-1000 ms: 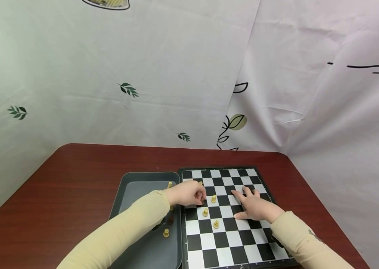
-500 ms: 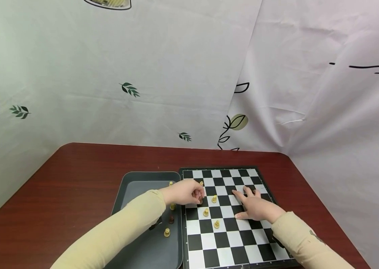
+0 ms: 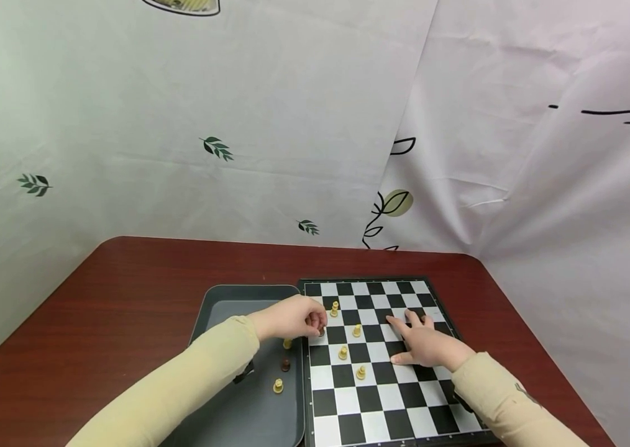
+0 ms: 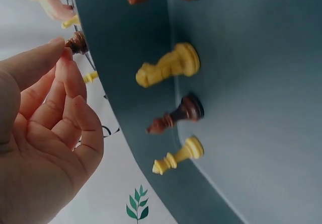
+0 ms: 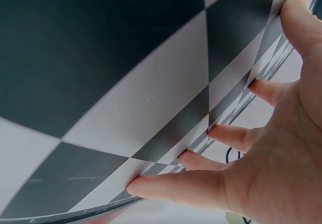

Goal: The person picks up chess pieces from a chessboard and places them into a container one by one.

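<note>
My left hand (image 3: 295, 315) pinches a dark brown chess piece (image 4: 77, 43) between thumb and index finger, at the left edge of the chessboard (image 3: 388, 392). Its top is covered by the fingertips, so its kind cannot be told. My right hand (image 3: 424, 343) rests on the right part of the board, fingers spread and fingertips touching the squares. Several cream chess pieces stand on the board's left half, among them one near the back (image 3: 334, 309) and one nearer the front (image 3: 361, 372).
Left of the board lies a grey tray (image 3: 231, 410), its rim against the board. In it stand a cream knight (image 4: 173, 65), a slim brown piece (image 4: 177, 114), a crowned cream piece (image 4: 180, 155) and others. The red-brown table (image 3: 125, 310) meets a white cloth backdrop (image 3: 270, 112).
My left hand has moved left with the brown piece, from the board's inner squares to its left edge, uncovering a cream piece behind. The right hand stays put.
</note>
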{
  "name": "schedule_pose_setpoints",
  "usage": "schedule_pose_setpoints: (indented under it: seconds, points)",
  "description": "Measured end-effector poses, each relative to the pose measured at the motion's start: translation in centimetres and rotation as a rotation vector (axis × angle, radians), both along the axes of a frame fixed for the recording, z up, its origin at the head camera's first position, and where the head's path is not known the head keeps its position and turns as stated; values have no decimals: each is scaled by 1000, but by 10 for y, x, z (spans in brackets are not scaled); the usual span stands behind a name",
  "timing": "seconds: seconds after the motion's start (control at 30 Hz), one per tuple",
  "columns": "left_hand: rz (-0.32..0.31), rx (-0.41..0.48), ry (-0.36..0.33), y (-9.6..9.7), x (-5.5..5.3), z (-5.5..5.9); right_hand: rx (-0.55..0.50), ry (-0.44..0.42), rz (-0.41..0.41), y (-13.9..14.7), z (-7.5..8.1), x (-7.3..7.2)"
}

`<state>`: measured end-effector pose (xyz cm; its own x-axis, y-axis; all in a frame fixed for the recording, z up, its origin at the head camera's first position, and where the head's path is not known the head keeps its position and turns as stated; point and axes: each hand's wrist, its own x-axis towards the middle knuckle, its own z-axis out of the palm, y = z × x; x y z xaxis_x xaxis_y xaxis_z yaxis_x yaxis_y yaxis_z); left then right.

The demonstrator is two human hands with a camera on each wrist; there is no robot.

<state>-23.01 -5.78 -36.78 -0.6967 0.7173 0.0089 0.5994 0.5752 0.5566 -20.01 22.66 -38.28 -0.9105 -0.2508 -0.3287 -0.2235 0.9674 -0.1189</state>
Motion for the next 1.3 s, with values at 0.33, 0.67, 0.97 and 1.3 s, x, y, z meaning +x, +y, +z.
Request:
schedule_pose_setpoints:
  seconds: [0.33, 0.67, 0.97, 1.3]
  points:
    - [18, -2, 2, -22, -2, 4, -23, 1, 11, 1, 0, 0]
    - [62, -8, 13, -46, -3, 7, -24, 3, 9, 1, 2, 1]
    - [152, -35, 25, -63, -5, 7, -47, -8, 7, 2, 0, 0]
    - [270, -62, 6, -68, -10, -3, -51, -4, 12, 1, 1, 1]
